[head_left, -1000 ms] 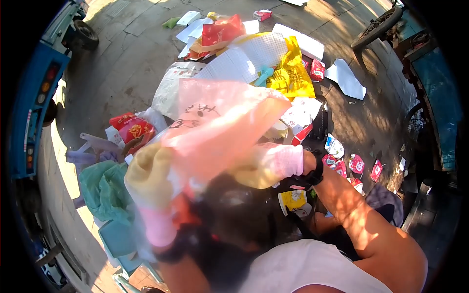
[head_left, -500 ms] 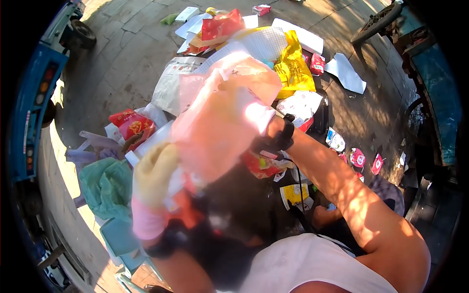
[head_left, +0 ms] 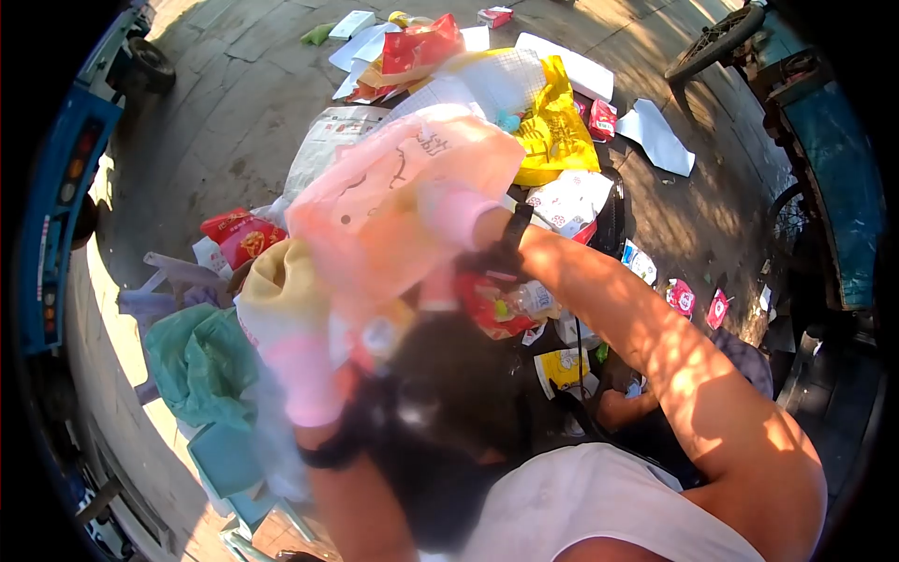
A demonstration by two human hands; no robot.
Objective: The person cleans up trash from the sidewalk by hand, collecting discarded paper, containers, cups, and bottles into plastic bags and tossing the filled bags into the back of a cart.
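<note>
A pink translucent plastic bag (head_left: 375, 187) with dark printed writing is spread out in front of me. My right hand (head_left: 440, 211), in a glove with a pink cuff, is closed on the bag, its fingers blurred against the plastic. My left hand (head_left: 284, 290), in a pale yellow and pink glove, curls at the bag's lower left. Its fingertips are hidden, so I cannot tell what they hold. Blurred white and orange things lie just right of it. A green plastic bag (head_left: 199, 365) lies beside my left hand, and a red packet (head_left: 245, 236) just above it.
Farther out lie a yellow plastic bag (head_left: 557, 131), a newspaper (head_left: 328, 140), a red bag (head_left: 421, 47) and white paper (head_left: 658, 138). Small red packets (head_left: 681, 297) are scattered at right. A blue vehicle (head_left: 70, 215) stands at left, and a wheel (head_left: 714, 42) at upper right.
The pink bag has spread flatter and shifted left, so its print shows. My right hand has moved left and slightly down; my left hand has shifted slightly.
</note>
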